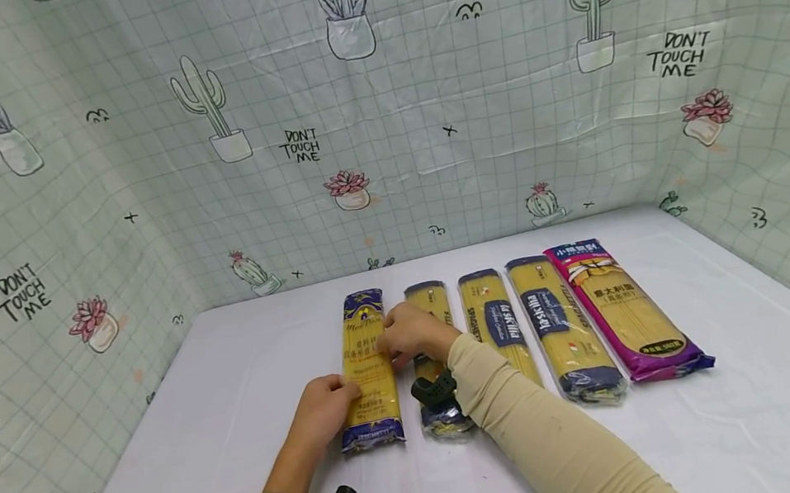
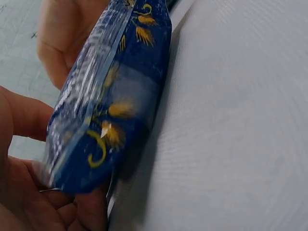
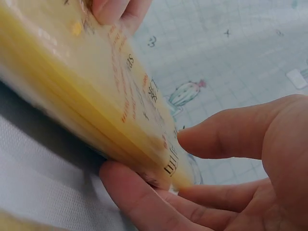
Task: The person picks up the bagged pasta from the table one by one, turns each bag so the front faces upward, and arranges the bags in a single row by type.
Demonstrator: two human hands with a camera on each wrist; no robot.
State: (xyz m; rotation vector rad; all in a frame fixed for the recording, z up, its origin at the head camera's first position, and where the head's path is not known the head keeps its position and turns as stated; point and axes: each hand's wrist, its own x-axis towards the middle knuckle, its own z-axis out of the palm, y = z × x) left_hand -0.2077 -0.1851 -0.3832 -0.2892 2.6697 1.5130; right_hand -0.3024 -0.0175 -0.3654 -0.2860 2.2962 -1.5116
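Observation:
A yellow spaghetti packet with dark blue ends [image 1: 373, 403] lies lengthwise on the left of the row. Its near left edge is gripped by my left hand [image 1: 318, 415], the thumb on top. On the opposite long edge, my right hand [image 1: 412, 332] holds the packet between thumb and fingers, farther up. In the left wrist view, the blue end of the packet [image 2: 132, 94] shows wheat ears and stands tilted above the white surface. The right wrist view has the clear side of the packet [image 3: 91, 91], with pasta strands visible and fingers beneath its edge.
Beside it lie three blue-and-yellow spaghetti packets, one partly under my right forearm [image 1: 428, 300], another in the middle [image 1: 479, 289] and a third [image 1: 572, 340]. A pink-and-purple pasta packet [image 1: 628, 311] ends the row. A cactus-print curtain [image 1: 407, 111] surrounds the white table [image 1: 245, 358].

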